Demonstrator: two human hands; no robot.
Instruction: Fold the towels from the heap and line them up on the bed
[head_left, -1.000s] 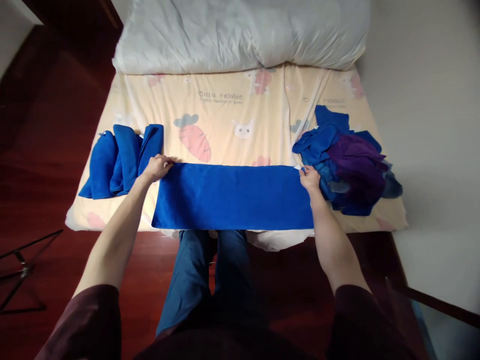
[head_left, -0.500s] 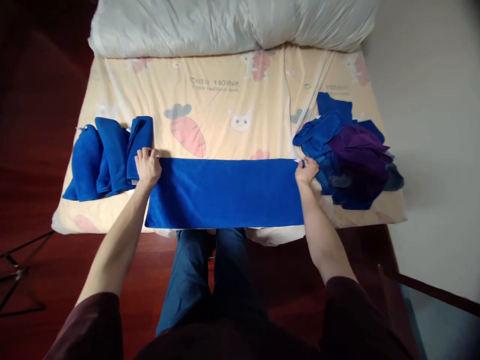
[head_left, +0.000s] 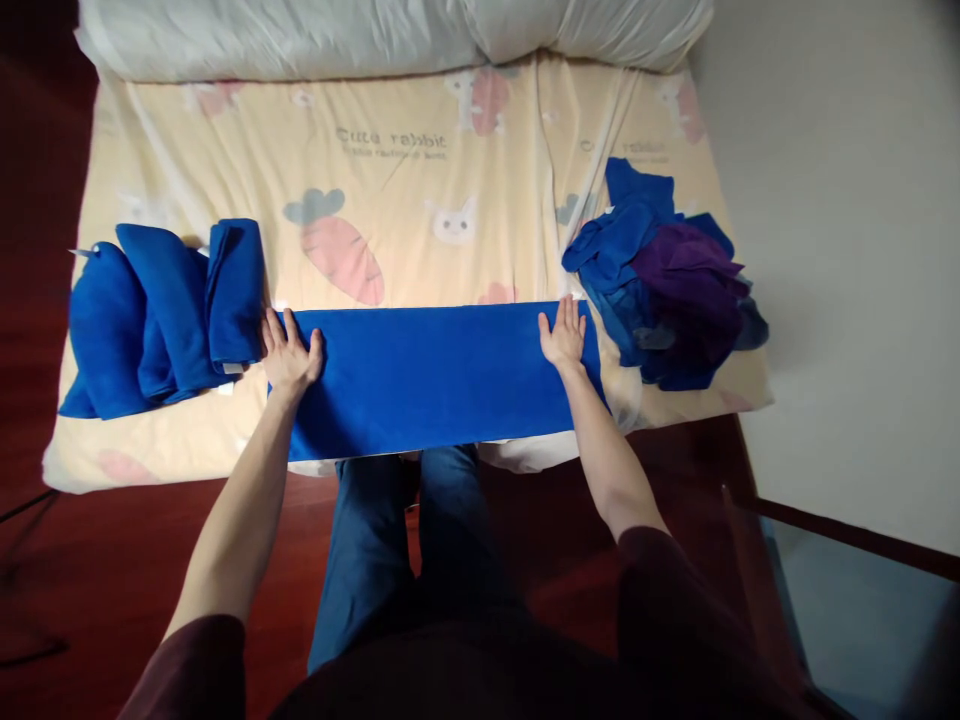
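A blue towel [head_left: 435,375] lies as a long flat strip along the bed's front edge. My left hand [head_left: 291,352] rests flat on its left end with the fingers spread. Near the right end my right hand [head_left: 564,335] is also laid flat on the cloth, fingers stretched out. Just left of my left hand stand several rolled or folded blue towels [head_left: 176,310] in a row. Beyond my right hand is a crumpled heap of blue cloths [head_left: 630,250] with a purple cloth [head_left: 690,275] on top.
The bed [head_left: 420,240] has a cream sheet printed with carrots and rabbits. A thick pale quilt [head_left: 300,35] is bunched along the far side. A plain wall [head_left: 840,250] borders the right. Dark red wooden floor [head_left: 187,530] shows below.
Both hands have let go of the towel's far corners, and the fingers have opened flat onto it. The right hand has moved inward from the corner. The view has shifted somewhat.
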